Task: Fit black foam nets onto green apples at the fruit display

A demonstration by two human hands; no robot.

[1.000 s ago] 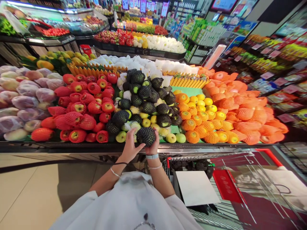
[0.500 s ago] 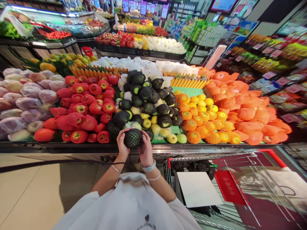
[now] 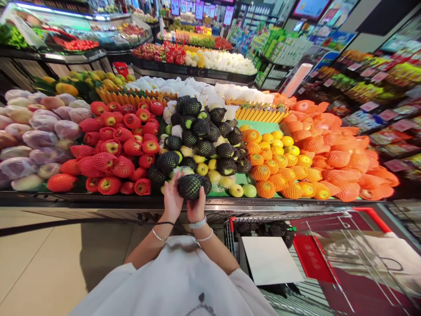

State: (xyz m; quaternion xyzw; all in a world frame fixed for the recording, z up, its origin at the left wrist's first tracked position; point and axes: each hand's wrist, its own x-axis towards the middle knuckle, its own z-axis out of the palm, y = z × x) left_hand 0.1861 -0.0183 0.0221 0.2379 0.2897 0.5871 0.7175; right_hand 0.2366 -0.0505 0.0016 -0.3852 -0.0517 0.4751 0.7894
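A dark green fruit in a black foam net (image 3: 189, 187) is held just above the front edge of the produce display; its exact kind does not show. Around its underside and right end curl the fingers of my right hand (image 3: 196, 209). My left hand (image 3: 173, 201) lies against or very near the fruit's left end, palm turned up and fingers stretched out. Right behind is a heap of similar black-netted fruit (image 3: 201, 128), with yellow-green fruit (image 3: 214, 176) showing among it.
Red-netted apples (image 3: 111, 147) and wrapped pale fruit (image 3: 39, 138) lie to the left. Orange-netted fruit (image 3: 265, 189) is heaped to the right. A metal shopping cart (image 3: 232, 228) stands at my right, with a white board (image 3: 271, 260) and dark netted items (image 3: 279, 231) in it.
The netted fruit has shifted slightly right and turned. My left hand has loosened from gripping it and spread its fingers, while my right hand has moved under it.
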